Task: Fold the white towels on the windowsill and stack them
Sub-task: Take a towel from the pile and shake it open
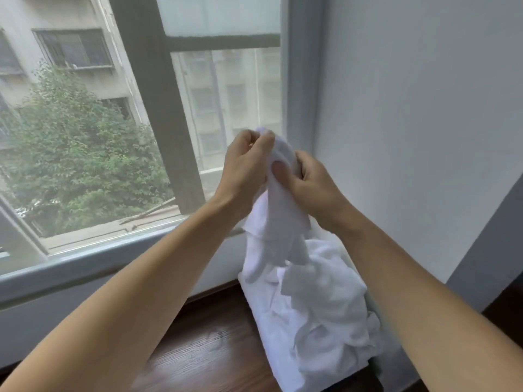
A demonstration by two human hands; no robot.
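Observation:
A white towel (pixel 276 213) hangs crumpled in the air in front of the window, gripped at its top by both hands. My left hand (pixel 246 162) pinches its upper edge, and my right hand (pixel 308 179) is closed on it just to the right and slightly lower. The two hands are close together, almost touching. Below them a rumpled pile of white towels (pixel 319 312) lies on the dark wooden windowsill (pixel 209 343), in the corner by the wall. The hanging towel's lower end reaches down to the pile.
The window glass and its dark frame (pixel 158 103) stand right behind the hands. A white wall (pixel 410 123) closes the right side. The wooden sill stretches bare to the left of the pile.

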